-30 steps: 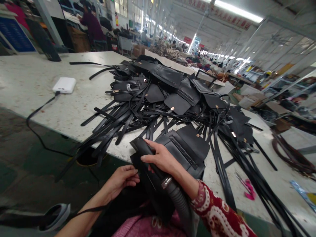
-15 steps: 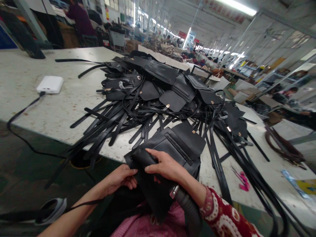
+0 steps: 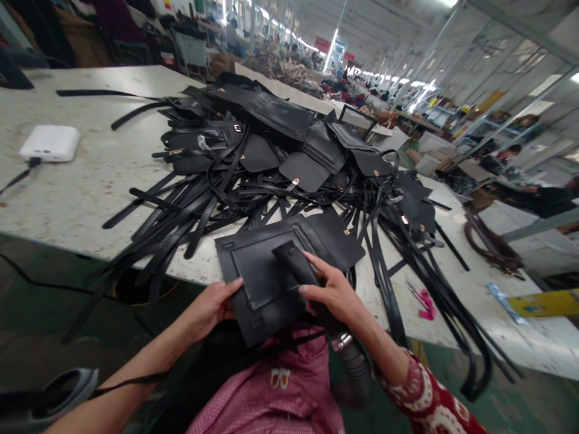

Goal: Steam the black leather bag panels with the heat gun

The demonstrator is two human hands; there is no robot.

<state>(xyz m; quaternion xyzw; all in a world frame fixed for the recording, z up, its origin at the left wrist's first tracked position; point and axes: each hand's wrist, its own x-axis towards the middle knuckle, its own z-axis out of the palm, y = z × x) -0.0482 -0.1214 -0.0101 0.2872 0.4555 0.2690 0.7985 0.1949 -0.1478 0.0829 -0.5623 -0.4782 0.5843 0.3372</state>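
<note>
Since half a second ago, the black bag panel (image 3: 265, 283) has come up flat and wide between the two hands, where a dark sheet drooped before, and the black tube (image 3: 292, 265) lies slanted over its top face. Far to the left of the left fingers sits a white box (image 3: 49, 143) on the table (image 3: 90, 199), with a black cord (image 3: 13, 181) running off it. Just beyond those fingers, long black straps (image 3: 205, 223) fan out, and some hang past the table's edge. The left hand (image 3: 215, 304) pinches the panel's left side, thumb on top and the other fingers tucked low. Past both hands' fingers is a big heap of black bag pieces (image 3: 296, 120) with flaps and gold clasps. The right hand (image 3: 337, 295) is wrapped around the tube, which joins a ridged hose (image 3: 357, 361) below the fingers. It is hard to tell if the tube touches the panel.

This panel looks partly made: a square patch (image 3: 253, 262), a flap (image 3: 332, 238) and a gold clasp (image 3: 347, 232) are on it already. It is open and flat, so it seems not yet a closed bag. How many in the heap are done, nobody can tell.

Right of the right fingers are pink-handled scissors (image 3: 426, 304); farther that way lies a brown coil (image 3: 491, 247), then a yellow strip (image 3: 547, 303).
</note>
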